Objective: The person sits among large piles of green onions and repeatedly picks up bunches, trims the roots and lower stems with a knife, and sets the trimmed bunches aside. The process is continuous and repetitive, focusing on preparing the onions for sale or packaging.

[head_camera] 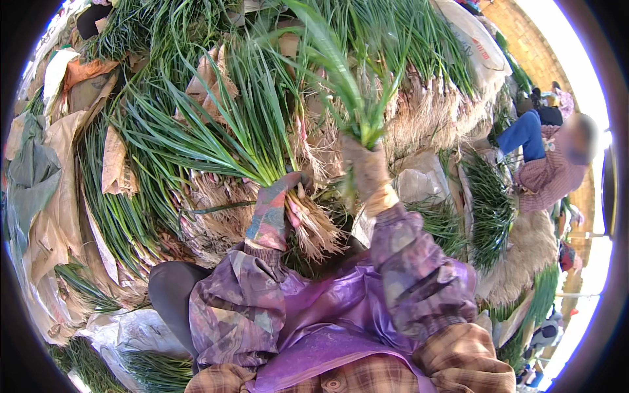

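Observation:
My left hand (277, 204), in a patterned knit glove, is closed around the lower stems of a bunch of green onions or similar allium plants (265, 162). Their long leaves fan up and to the left, while pinkish bulbs and pale roots hang out at the right below the fist. To the right, my gloved right hand (366, 164) is raised with a smaller tuft of green leaves (366, 118) coming out above its fist; motion blurs it, and the lower ends of that tuft are hidden. A purple apron (339, 339) covers my lap.
Heaps of the same plants (427, 98) with long dry roots lie ahead. More bundles (489, 211) lie at the right, beside a seated person in a pink top (557, 162). Woven sacks (64, 182) are piled at the left, and a white plastic sheet (142, 329) lies at lower left.

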Motion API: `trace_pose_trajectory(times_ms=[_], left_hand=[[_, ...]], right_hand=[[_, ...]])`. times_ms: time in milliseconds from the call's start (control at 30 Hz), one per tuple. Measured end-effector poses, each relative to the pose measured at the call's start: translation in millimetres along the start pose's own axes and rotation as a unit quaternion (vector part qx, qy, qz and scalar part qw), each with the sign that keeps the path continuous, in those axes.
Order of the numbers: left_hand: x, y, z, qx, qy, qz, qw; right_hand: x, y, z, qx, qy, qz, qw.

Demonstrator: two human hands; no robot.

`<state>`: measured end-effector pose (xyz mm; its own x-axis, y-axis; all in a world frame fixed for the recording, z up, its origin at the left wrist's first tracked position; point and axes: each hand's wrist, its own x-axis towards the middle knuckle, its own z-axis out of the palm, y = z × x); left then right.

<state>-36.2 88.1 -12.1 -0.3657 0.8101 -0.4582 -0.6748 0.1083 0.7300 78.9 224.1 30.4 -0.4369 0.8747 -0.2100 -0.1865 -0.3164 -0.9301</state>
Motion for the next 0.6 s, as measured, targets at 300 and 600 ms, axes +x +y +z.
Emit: trace_pose_trajectory(times_ms=[300, 600], left_hand=[[-4.5, 5.0, 11.1, -0.364, -0.118, -0.002, 0.924], [-4.4, -11.6, 33.9, -0.303, -0.040, 0.070, 0.950]], right_hand=[[-61.5, -84.5, -251.2, -0.791, 0.024, 0.137, 0.595], [-96.4, -21.1, -26.9, -0.265, -0.093, -0.110, 0.953]])
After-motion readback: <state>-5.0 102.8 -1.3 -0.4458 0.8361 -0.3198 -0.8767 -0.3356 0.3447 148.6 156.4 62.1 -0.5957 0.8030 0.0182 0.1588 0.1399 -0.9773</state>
